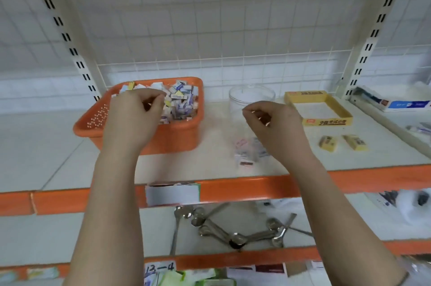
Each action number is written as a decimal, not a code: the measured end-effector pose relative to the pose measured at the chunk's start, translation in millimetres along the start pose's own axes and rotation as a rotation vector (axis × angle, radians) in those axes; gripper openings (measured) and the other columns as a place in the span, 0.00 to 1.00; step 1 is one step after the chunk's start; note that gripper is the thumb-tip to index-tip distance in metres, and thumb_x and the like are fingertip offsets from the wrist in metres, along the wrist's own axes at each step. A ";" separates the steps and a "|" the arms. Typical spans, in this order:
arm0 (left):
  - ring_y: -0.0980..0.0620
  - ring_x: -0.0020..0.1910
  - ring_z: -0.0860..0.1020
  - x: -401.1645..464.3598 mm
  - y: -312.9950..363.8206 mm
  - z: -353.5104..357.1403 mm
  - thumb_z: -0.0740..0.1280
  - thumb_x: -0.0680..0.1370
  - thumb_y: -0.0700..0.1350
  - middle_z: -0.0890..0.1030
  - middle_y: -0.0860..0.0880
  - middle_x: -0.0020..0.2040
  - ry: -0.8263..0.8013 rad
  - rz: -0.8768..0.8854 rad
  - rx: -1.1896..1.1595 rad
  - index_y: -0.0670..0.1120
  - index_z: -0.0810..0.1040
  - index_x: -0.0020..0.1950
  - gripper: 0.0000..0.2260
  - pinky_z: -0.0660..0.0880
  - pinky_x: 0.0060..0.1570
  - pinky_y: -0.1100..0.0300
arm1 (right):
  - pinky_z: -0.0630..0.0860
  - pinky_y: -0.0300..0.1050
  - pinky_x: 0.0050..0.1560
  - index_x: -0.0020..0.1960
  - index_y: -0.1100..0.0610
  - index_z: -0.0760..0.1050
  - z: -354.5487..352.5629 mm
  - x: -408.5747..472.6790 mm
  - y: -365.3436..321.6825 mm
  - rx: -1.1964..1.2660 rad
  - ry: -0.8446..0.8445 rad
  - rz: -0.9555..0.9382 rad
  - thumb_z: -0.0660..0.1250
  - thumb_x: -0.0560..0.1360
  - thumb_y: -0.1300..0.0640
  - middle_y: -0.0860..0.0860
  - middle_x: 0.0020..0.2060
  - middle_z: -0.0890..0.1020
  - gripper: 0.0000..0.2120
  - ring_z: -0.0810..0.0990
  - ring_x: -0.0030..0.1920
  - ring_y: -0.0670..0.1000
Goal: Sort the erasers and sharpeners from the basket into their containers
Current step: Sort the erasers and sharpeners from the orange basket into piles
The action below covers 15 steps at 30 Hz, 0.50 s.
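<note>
Orange basket sits under and just beyond your left hand, heaped with small wrapped erasers and sharpeners packed toward its far right side. Your left hand hovers over the basket's near half, fingers curled in, thumb and forefinger tips close together; can't tell if they pinch anything. Your right hand hangs over the shelf, well right of the basket, fingers curled the same way, thumb meeting forefinger; whether it holds an item can't be told, too blurred.

Just beyond your right hand: a clear round plastic container, upright. To the right of that hand: an open yellow cardboard box with dark printing on its front wall. Below your right wrist, on the shelf: a small cluster of loose white and pink wrapped pieces, blurry. Near right of your right forearm: two yellow erasers, side by side, apart from each other.

Far right of your right hand: a white and blue carton past the shelf upright. On the lower shelf between your forearms: a pile of metal spoons. Orange shelf edge carries a white label beside your left forearm.
</note>
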<state>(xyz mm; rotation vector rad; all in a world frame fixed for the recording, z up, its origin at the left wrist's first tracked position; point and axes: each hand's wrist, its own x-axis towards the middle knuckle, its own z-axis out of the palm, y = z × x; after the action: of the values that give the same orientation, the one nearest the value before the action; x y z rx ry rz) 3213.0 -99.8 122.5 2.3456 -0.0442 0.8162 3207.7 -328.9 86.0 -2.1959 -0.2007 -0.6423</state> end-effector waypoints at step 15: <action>0.58 0.41 0.71 57.9 -102.7 -39.6 0.63 0.79 0.44 0.81 0.51 0.53 -0.239 -0.050 0.070 0.47 0.82 0.57 0.10 0.62 0.37 0.67 | 0.76 0.45 0.48 0.54 0.54 0.81 113.6 115.5 -56.8 -0.552 -0.398 0.019 0.69 0.73 0.55 0.51 0.49 0.82 0.10 0.79 0.50 0.52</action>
<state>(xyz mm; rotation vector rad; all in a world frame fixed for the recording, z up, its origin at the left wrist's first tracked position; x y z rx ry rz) 3261.8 14.5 120.8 2.4896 -0.0589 0.5174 3330.1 -214.2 122.6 -2.8460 -0.2257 -0.2542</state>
